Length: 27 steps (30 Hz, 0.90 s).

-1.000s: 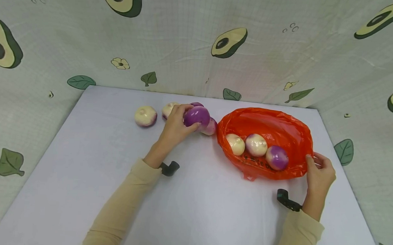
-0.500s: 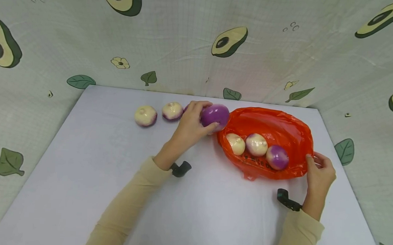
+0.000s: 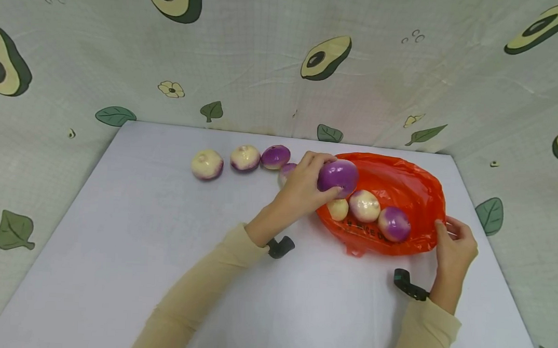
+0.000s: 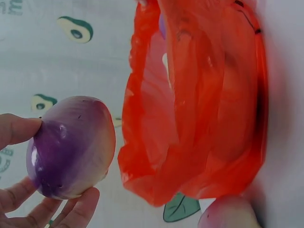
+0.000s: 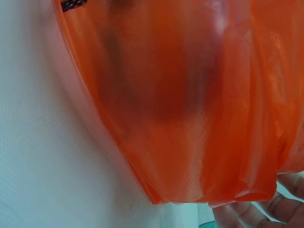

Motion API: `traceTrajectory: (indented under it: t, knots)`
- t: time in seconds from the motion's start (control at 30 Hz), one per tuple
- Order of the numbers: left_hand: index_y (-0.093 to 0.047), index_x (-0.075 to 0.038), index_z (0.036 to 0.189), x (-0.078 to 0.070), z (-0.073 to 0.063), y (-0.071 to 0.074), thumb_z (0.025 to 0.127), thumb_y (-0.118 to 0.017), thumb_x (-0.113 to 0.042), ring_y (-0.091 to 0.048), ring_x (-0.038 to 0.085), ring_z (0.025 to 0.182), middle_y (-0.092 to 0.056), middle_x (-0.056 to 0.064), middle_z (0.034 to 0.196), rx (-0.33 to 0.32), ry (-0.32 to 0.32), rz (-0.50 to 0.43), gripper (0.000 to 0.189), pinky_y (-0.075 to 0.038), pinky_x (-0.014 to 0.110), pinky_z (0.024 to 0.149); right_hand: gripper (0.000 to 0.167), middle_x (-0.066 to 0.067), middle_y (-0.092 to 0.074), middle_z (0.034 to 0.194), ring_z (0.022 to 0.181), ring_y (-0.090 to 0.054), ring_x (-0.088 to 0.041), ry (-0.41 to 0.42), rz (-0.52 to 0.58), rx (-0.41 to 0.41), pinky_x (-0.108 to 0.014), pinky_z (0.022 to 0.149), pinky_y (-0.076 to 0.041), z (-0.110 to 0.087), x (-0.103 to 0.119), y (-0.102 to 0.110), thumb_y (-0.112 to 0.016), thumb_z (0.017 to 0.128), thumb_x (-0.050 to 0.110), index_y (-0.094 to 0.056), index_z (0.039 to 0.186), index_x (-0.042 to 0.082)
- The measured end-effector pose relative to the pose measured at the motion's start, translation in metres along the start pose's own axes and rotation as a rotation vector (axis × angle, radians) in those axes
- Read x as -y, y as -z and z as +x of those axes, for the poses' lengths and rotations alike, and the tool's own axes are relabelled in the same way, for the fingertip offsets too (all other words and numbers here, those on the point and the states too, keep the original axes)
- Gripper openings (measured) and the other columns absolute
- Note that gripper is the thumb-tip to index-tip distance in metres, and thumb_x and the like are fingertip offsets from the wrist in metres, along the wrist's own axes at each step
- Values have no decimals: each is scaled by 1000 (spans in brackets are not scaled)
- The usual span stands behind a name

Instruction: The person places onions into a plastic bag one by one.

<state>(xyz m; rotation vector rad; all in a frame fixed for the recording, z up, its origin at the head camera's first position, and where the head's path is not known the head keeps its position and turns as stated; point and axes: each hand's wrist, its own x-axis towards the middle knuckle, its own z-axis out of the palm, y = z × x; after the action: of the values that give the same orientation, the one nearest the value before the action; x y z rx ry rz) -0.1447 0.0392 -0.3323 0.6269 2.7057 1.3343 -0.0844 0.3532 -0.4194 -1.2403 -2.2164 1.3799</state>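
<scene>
My left hand grips a glossy purple-and-white turnip at the left rim of an open red plastic bag. In the left wrist view, the thumb and fingertips hold this turnip beside the bag's wall, with a gap between them. My right hand pinches the bag's right edge; its fingers show under the plastic in the right wrist view. Inside the bag lie a pale turnip, a white-topped one and a purple one.
Left of the bag, several turnips lie along the table's back: two pale ones and a purple one, plus another partly hidden by my left hand. Behind the white table hangs an avocado-print cloth.
My left hand has carried its turnip rightward from the row at the back to the bag's left rim. The right hand and the bag have stayed in place.
</scene>
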Motion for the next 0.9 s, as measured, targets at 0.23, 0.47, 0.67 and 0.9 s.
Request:
traceTrajectory:
  t: [0.23, 0.47, 0.67, 0.9]
  knots:
    - [-44, -15, 129, -5, 7, -18, 84, -68, -29, -52, 20, 111, -45, 7, 124, 47, -19, 49, 53, -51, 35, 91, 43, 20, -47, 91, 81, -45, 4, 16, 13, -8, -6, 72, -45, 0, 1, 2, -56, 90, 37, -54, 130, 21]
    - [-45, -16, 129, -6, 16, -31, 84, -68, -30, -50, 17, 111, -45, 5, 123, 73, -18, 112, 52, -49, 31, 93, 45, 19, -48, 97, 84, -45, 4, -15, 21, 9, -17, 94, -45, 0, 1, 2, -56, 90, 39, -52, 132, 24]
    - [-44, -16, 130, -6, 21, -39, 85, -67, -30, -50, 17, 111, -45, 5, 123, 78, -23, 165, 53, -49, 30, 93, 46, 14, -51, 107, 87, -44, 3, -22, 2, 13, -23, 99, -43, 0, 1, 1, -54, 90, 42, -50, 133, 25]
    - [-41, -17, 131, -5, 29, -48, 86, -65, -28, -46, 17, 114, -43, 4, 124, 69, -37, 256, 52, -48, 30, 95, 48, 4, -50, 124, 91, -42, 1, -18, -34, 21, -28, 102, -42, -3, 1, 1, -51, 91, 44, -47, 136, 26]
